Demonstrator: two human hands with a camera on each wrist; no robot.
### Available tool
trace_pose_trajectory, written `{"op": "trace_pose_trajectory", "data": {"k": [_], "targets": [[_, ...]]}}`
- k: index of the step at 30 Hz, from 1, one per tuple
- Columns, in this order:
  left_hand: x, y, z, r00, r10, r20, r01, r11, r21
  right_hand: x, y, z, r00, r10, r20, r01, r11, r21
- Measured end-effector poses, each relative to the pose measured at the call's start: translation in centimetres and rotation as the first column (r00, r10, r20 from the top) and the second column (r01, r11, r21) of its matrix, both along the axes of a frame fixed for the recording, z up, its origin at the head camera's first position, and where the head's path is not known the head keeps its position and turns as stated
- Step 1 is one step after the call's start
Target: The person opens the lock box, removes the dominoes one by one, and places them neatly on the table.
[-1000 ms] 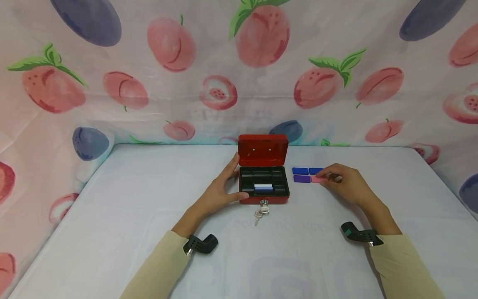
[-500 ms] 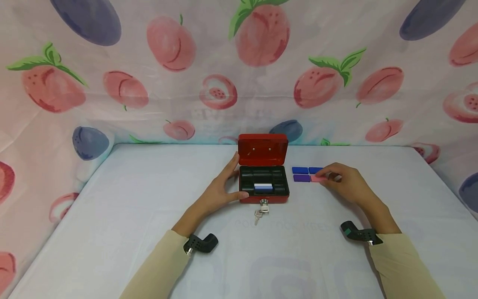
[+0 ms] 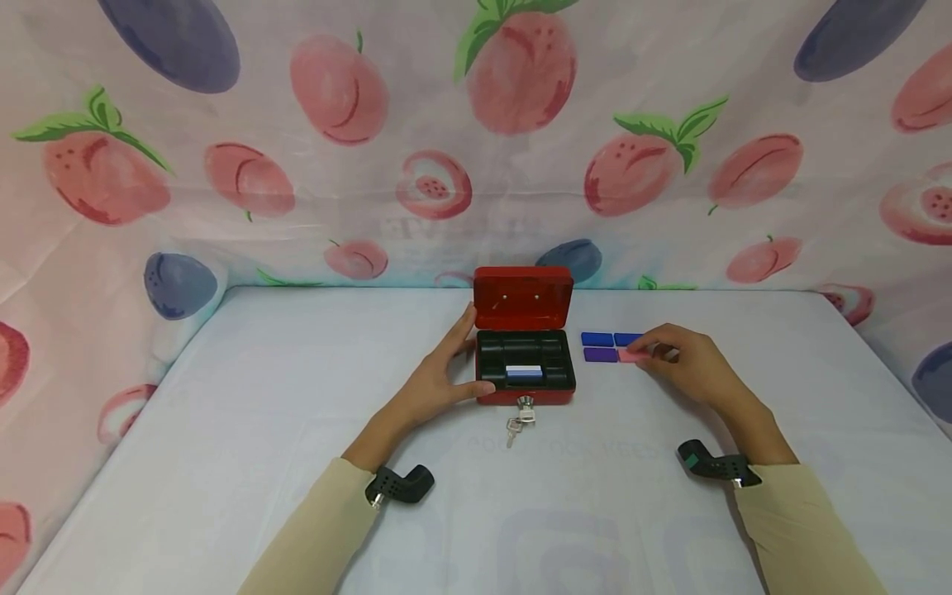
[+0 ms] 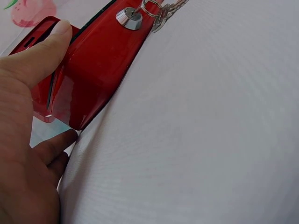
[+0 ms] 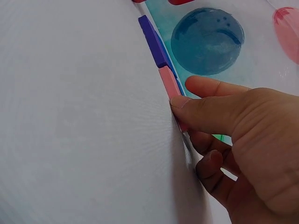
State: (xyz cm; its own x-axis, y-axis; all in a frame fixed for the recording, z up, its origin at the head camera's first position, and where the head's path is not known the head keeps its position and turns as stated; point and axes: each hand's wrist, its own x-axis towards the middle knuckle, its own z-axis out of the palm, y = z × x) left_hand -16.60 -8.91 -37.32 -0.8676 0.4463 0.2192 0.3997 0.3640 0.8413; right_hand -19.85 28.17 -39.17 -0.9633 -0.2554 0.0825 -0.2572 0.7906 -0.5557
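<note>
A red cash box [image 3: 526, 397] stands with its lid [image 3: 524, 298] raised and a black tray [image 3: 550, 345] inside. In the tray lies a small white-and-blue bar [image 3: 524, 372]. My left hand [image 3: 426, 388] is spread along the box's left side, its thumb resting on the front rim and its index finger reaching to the lid. My right hand [image 3: 692, 364] pinches the outer end of a flat pink block [image 5: 169, 83] between thumb and fingers. Touching or close by are a purple block [image 3: 601, 355] and two blue blocks [image 3: 597, 340], one partly hidden by my fingers.
A key sits in the box's front lock [image 3: 525, 402], with another key [image 3: 513, 430] hanging from its ring onto the white tabletop [image 3: 476, 521]. Behind the table's back edge hangs a fruit-patterned cloth [image 3: 513, 198].
</note>
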Motion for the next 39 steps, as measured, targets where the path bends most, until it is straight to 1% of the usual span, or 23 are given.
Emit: {"op": "trace_pose_trajectory", "data": {"k": [8,30,39], "targets": [[-0.03,0.00,-0.02,1.000,-0.006,0.002,0.006,1.000,0.003,-0.13,0.00,-0.06,1.000,-0.016,0.020,0.016,1.000,0.000],[0.01,0.08,0.00,1.000,0.005,-0.014,-0.005,1.000,-0.003,-0.06,0.00,-0.02,0.999,0.028,-0.041,-0.028,1.000,0.007],[0.03,0.06,-0.01,1.000,-0.001,-0.025,0.001,1.000,-0.009,0.07,-0.12,0.51,0.999,0.034,-0.035,-0.034,0.999,-0.006]]}}
